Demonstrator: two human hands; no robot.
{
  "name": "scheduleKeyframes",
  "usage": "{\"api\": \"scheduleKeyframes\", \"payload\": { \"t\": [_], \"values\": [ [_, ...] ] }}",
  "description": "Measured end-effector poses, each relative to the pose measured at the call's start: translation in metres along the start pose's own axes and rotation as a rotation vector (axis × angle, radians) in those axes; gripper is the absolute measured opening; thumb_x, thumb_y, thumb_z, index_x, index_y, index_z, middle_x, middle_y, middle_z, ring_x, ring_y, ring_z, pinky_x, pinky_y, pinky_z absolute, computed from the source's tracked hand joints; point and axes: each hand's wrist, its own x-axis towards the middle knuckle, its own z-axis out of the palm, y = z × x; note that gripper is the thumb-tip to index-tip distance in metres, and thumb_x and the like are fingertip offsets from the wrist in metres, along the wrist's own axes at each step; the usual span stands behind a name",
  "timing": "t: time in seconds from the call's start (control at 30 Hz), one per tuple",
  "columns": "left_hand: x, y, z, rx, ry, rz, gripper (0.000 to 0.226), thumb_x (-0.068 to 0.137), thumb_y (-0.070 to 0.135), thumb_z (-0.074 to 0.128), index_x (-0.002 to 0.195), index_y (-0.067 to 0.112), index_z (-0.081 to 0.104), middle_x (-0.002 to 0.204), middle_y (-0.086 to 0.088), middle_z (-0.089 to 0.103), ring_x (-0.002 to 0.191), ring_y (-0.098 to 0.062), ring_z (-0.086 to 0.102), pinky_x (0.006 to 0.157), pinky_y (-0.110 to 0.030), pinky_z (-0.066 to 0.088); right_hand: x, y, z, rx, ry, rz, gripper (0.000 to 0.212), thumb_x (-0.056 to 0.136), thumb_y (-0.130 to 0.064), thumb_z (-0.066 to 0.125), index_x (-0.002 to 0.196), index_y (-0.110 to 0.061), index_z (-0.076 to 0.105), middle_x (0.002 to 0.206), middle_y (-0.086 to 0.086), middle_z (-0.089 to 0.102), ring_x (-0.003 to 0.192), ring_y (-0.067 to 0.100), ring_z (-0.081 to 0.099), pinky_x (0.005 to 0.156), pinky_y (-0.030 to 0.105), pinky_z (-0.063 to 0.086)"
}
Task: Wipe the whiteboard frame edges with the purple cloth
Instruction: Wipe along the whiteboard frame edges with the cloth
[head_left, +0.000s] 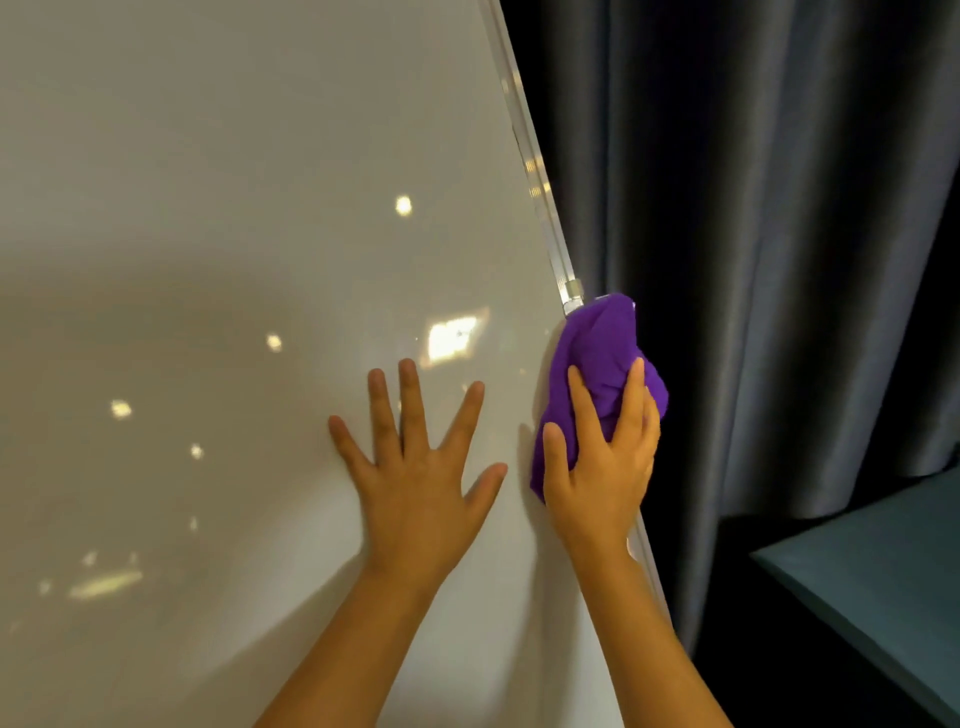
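Note:
The whiteboard fills the left and middle of the head view, glossy with light reflections. Its silver frame edge runs diagonally down the right side. My right hand grips the bunched purple cloth and presses it against that right frame edge, just below a small metal fitting. The cloth wraps over the edge and hides that stretch of frame. My left hand lies flat on the board surface with fingers spread, a little left of the cloth.
Dark grey curtains hang right behind the board's right edge. A teal flat surface sits low at the right, close to the frame's lower part.

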Motion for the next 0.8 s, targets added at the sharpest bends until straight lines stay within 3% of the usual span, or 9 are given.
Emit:
{"api": "scheduleKeyframes", "payload": {
  "t": [0.17, 0.3, 0.43, 0.6, 0.7, 0.8],
  "values": [
    [-0.024, 0.008, 0.012, -0.012, 0.005, -0.003, 0.086, 0.076, 0.079, 0.017, 0.149, 0.033, 0.01, 0.158, -0.017, 0.002, 0.144, -0.041, -0.001, 0.108, -0.068, 0.002, -0.028, 0.02, -0.009, -0.096, -0.073, 0.114, 0.056, 0.088, -0.055, 0.03, 0.138, -0.031, 0.037, 0.15, 0.014, 0.025, 0.123, 0.04, 0.038, 0.095, 0.058, 0.036],
    [-0.045, 0.019, 0.024, -0.038, 0.0, -0.044, 0.085, 0.076, 0.078, 0.018, 0.149, 0.034, 0.013, 0.158, -0.015, 0.0, 0.144, -0.04, 0.0, 0.109, -0.068, 0.001, -0.064, 0.052, -0.017, -0.251, -0.151, 0.163, 0.059, 0.083, -0.053, 0.033, 0.137, -0.031, 0.033, 0.144, 0.019, 0.035, 0.11, 0.041, 0.048, 0.091, 0.06, 0.036],
    [-0.066, 0.035, 0.031, -0.069, 0.0, -0.092, 0.082, 0.079, 0.075, 0.02, 0.149, 0.033, 0.01, 0.158, -0.015, -0.002, 0.145, -0.038, -0.002, 0.109, -0.065, -0.002, -0.101, 0.08, -0.034, -0.176, -0.218, 0.194, 0.056, 0.089, -0.057, 0.023, 0.138, -0.032, 0.03, 0.142, 0.021, 0.036, 0.115, 0.04, 0.045, 0.095, 0.061, 0.036],
    [-0.092, 0.048, 0.034, -0.055, -0.032, -0.121, 0.078, 0.082, 0.072, 0.017, 0.149, 0.032, 0.009, 0.158, -0.014, -0.006, 0.145, -0.036, -0.004, 0.111, -0.062, -0.004, -0.071, 0.074, -0.039, 0.02, -0.212, 0.012, 0.053, 0.092, -0.051, 0.023, 0.14, -0.028, 0.031, 0.151, 0.017, 0.021, 0.132, 0.036, 0.031, 0.1, 0.051, 0.036],
    [-0.106, 0.053, 0.038, -0.054, -0.048, -0.123, 0.075, 0.084, 0.069, 0.017, 0.149, 0.033, 0.009, 0.158, -0.013, -0.009, 0.145, -0.034, -0.006, 0.111, -0.061, -0.005, -0.024, 0.062, -0.024, 0.083, -0.16, -0.047, 0.051, 0.092, -0.047, 0.029, 0.139, -0.028, 0.034, 0.152, 0.015, 0.02, 0.132, 0.03, 0.031, 0.099, 0.041, 0.035],
    [-0.111, 0.055, 0.041, -0.046, -0.048, -0.126, 0.074, 0.085, 0.069, 0.018, 0.149, 0.033, 0.01, 0.158, -0.014, -0.007, 0.145, -0.034, -0.006, 0.11, -0.061, -0.005, -0.032, 0.066, -0.022, 0.098, -0.142, -0.037, 0.047, 0.091, -0.044, 0.035, 0.136, -0.029, 0.038, 0.151, 0.013, 0.024, 0.128, 0.024, 0.033, 0.092, 0.032, 0.038]
  ]
}}
